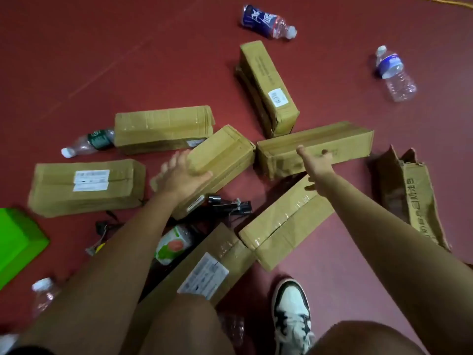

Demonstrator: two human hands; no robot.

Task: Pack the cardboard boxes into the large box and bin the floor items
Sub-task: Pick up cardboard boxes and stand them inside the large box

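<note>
Mid-gathering, the left hand (181, 175) lays spread fingers (176, 158) on the central box (225, 155) while the right hand (316, 162) hovers wide-open over the right-centre box (353, 139), and both likely need a firm grip before lifting.

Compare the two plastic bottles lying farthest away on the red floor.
The dark-label bottle wears a wide navy wrap over most of its body; the right bottle has only a narrow blue band, the rest clear. The dark-label bottle's cap points right; the right bottle's cap points toward the top of the view. Both lie on their sides with white caps.
</note>
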